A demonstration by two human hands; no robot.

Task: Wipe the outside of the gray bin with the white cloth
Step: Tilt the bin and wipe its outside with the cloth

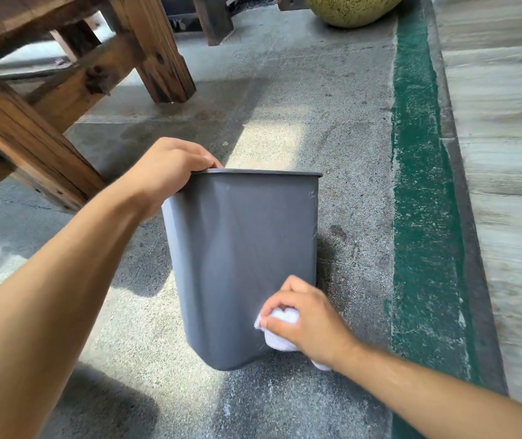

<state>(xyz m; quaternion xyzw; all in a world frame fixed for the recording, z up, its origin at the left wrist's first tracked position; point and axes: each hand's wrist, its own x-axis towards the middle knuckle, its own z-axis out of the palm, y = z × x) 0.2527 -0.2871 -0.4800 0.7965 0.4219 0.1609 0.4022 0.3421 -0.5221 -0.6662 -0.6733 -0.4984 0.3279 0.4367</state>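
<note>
Gray bin (240, 255), seemingly unlabelled

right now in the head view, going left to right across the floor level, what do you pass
wooden table leg → left hand on the rim → gray bin → right hand with white cloth → green strip → pale boards

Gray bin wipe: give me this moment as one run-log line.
left hand: grip on rim | right hand: white cloth pressed low on side wall | gray bin: upright on concrete floor | phase: wiping outside
</note>
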